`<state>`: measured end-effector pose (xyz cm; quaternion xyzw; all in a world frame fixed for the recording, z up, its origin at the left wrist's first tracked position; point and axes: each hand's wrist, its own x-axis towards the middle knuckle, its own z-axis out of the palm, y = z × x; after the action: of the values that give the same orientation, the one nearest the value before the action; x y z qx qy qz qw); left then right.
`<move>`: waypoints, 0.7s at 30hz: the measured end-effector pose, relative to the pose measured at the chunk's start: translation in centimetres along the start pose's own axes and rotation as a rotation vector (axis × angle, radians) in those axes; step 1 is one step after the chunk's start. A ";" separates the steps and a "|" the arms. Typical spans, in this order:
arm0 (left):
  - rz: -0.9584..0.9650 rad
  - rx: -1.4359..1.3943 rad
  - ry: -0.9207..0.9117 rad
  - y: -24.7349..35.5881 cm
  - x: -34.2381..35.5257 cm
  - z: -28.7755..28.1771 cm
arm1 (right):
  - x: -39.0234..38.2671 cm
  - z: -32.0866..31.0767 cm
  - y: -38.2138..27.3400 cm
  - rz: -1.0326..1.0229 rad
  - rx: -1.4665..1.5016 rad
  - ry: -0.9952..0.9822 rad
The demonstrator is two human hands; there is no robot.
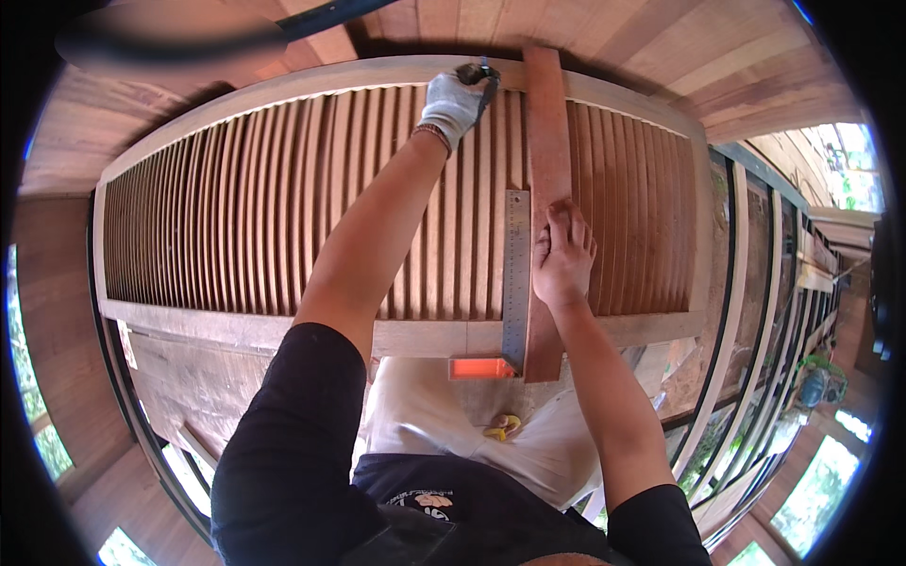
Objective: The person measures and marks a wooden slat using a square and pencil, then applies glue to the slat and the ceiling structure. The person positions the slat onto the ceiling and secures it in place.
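Observation:
A slatted wooden panel (189,203) in a frame lies across my view. My left hand (456,104), in a grey and black glove, is closed on a small blue marking tool, perhaps a pencil, at the panel's far rail; its shape is hard to make out. A long reddish board (543,132) lies crosswise over the slats, with my bare right hand (564,255) pressing on it and gripping it, fingers curled. Against the board's left side lies a steel square (516,264) with an orange stock (478,367) at the near rail.
Wooden planks (755,75) lie beyond and around the panel, and a weathered board (189,377) is under its near side. Metal rails and slats (731,311) run along the right. A teal machine (821,385) sits farther right. A dark hose or bar (335,14) crosses the top left.

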<state>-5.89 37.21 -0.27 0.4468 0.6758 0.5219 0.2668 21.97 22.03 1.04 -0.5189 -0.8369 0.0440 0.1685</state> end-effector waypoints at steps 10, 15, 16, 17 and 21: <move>0.152 0.400 0.006 0.6 7.4 2.2 | 0.3 -0.2 0.0 0.050 0.023 -0.056; 0.028 0.399 -0.061 1.3 8.2 3.2 | 0.0 0.0 0.2 0.060 0.007 -0.068; 0.055 0.350 -0.056 0.8 8.4 3.7 | -0.1 0.0 0.3 0.066 0.006 -0.071; 0.081 0.301 -0.049 1.0 8.3 3.7 | -0.1 0.0 0.2 0.068 0.006 -0.073; -0.019 0.139 -0.023 -2.0 9.9 3.3 | 0.2 -0.1 -0.3 0.030 0.016 0.016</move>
<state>-8.38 47.42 -2.18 0.4639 0.7115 0.4658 0.2481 21.65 22.05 1.23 -0.5304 -0.8272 0.0493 0.1787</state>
